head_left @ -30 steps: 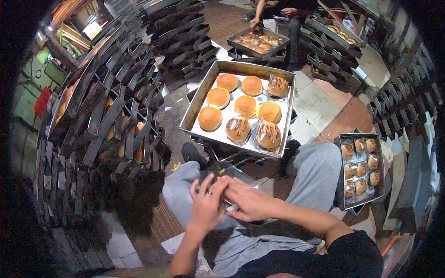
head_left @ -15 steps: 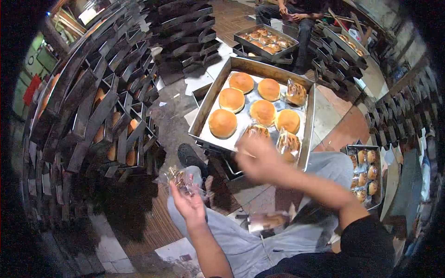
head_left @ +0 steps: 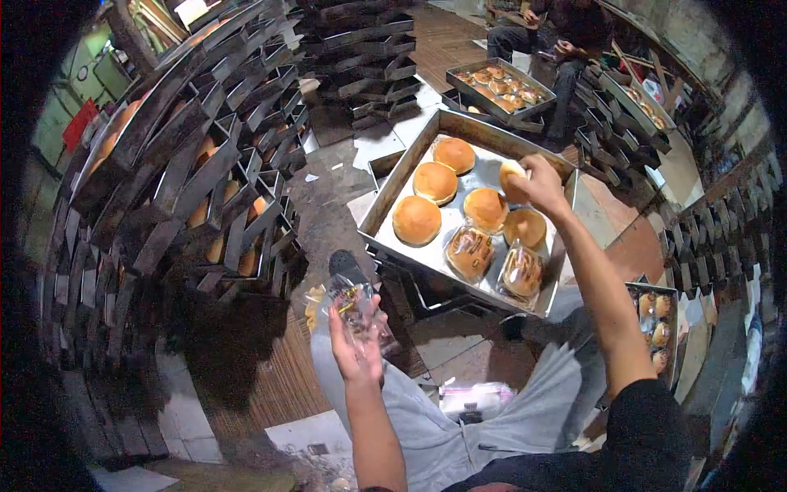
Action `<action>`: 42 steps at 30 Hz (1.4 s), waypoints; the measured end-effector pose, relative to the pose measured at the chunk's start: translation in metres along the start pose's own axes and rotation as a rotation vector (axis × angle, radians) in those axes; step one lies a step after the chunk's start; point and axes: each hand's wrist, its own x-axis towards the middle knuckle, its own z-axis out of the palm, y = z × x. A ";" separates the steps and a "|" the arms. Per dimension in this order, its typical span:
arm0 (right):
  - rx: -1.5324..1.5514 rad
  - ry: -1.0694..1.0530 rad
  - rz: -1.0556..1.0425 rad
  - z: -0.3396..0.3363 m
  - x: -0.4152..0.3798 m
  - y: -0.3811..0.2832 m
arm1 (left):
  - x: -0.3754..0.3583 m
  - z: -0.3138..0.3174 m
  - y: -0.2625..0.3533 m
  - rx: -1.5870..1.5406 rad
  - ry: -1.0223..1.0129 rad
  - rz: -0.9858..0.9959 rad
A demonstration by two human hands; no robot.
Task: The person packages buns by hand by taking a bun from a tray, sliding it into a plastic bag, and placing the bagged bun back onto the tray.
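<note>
Metal, dark-walled, pale-lined: one shallow tray [head_left: 400, 178], head view, set before the seated person's knees. Contents: five bare buns [head_left: 416, 220] lying towards the left and middle; two wrapped buns [head_left: 470, 252] along the near edge; one held bun [head_left: 511, 176], bare, in the far right part, tipped on edge. Right hand [head_left: 541, 190]: fingers narrowed about the held bun, the forearm reaching over the tray's right wall; whether the bun was clear of the lining could not be told. Left hand [head_left: 358, 354]: near the left knee, palm up, fingers loosely curled about a clear wrapper [head_left: 354, 310] with gold-yellow marks. Also listed: a plastic packet [head_left: 475, 399] between the legs; a side tray [head_left: 652, 287] of buns at the right; another person [head_left: 566, 49] beyond. Step in hand, as judged: picking up a single bun while the wrapper was held apart from it. The next move seemed to call for a light, even grip, a lift clear of neighbouring buns and the tray wall, and a steady left hand.
</note>
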 end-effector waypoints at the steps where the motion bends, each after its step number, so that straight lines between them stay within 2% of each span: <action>1: 0.306 0.003 -0.019 -0.007 -0.018 0.005 | -0.002 0.000 -0.001 -0.059 -0.003 -0.016; 3: 1.170 0.018 0.177 -0.026 -0.073 0.003 | -0.005 -0.005 -0.007 -0.068 -0.033 0.005; 5: 1.579 -0.187 0.284 -0.053 -0.148 -0.032 | -0.014 -0.003 -0.007 -0.100 -0.020 -0.012; 6: 1.715 -0.327 0.294 -0.050 -0.186 -0.047 | -0.019 0.004 -0.008 -0.122 0.053 -0.014; 8: 1.865 -0.561 0.401 -0.030 -0.258 -0.081 | -0.021 0.000 -0.015 -0.182 0.031 -0.009; 9: 1.877 -0.646 0.493 -0.019 -0.285 -0.101 | -0.025 0.002 -0.017 -0.206 0.031 -0.001; 11: 1.841 -0.924 0.493 0.008 -0.307 -0.130 | -0.031 0.003 -0.015 -0.251 0.002 -0.005; 13: 1.706 -0.939 0.115 0.010 -0.301 -0.158 | -0.038 -0.004 -0.012 -0.256 -0.010 0.011; 15: 0.982 -0.629 -0.322 -0.004 -0.290 -0.195 | -0.047 -0.005 -0.007 -0.244 0.030 -0.009; 17: 0.565 -0.199 -0.725 0.012 -0.297 -0.213 | -0.064 0.016 0.003 -0.204 0.064 -0.023; 19: 0.451 -0.211 -0.879 0.022 -0.316 -0.215 | -0.083 0.038 0.022 -0.239 0.042 -0.101; 21: 0.410 -0.239 -0.888 0.027 -0.323 -0.213 | -0.069 0.015 0.003 -0.353 0.050 0.009; 23: 0.461 -0.220 -0.778 0.031 -0.314 -0.213 | -0.083 0.032 -0.018 -0.215 0.000 0.066; 24: 0.465 -0.217 -0.738 0.035 -0.310 -0.213 | -0.084 0.023 -0.035 -0.200 -0.037 -0.012; 25: 0.453 -0.214 -0.730 0.036 -0.313 -0.211 | -0.085 0.028 -0.046 -0.200 0.003 0.019; 28: 0.468 -0.354 -0.696 0.039 -0.320 -0.202 | -0.085 0.026 -0.045 -0.253 -0.052 -0.043; 31: 0.506 -0.292 -0.603 0.043 -0.307 -0.200 | -0.092 0.040 -0.060 -0.095 -0.040 -0.111; 32: 0.457 -0.195 -0.587 0.045 -0.306 -0.202 | -0.091 0.041 -0.061 -0.097 -0.033 -0.111; 33: 0.454 -0.195 -0.578 0.038 -0.310 -0.202 | -0.091 0.048 -0.054 -0.097 -0.022 -0.109; 35: 0.524 -0.369 -0.544 0.020 -0.313 -0.206 | -0.078 0.028 -0.044 -0.171 -0.059 -0.157; 37: 0.579 -0.290 -0.493 0.019 -0.316 -0.207 | -0.075 0.033 -0.042 -0.231 -0.074 -0.130; 39: 0.724 -0.655 -0.114 0.018 -0.318 -0.205 | -0.084 0.041 -0.044 -0.284 -0.117 -0.132; 40: 0.868 -0.735 -0.265 0.015 -0.317 -0.201 | -0.072 0.027 -0.044 -0.403 -0.197 -0.207; 41: 0.875 -0.739 -0.275 0.007 -0.314 -0.197 | -0.068 0.020 -0.040 -0.331 -0.104 -0.125; 42: 0.961 -1.011 -0.236 -0.005 -0.314 -0.195 | -0.067 0.020 -0.028 -0.315 -0.088 -0.079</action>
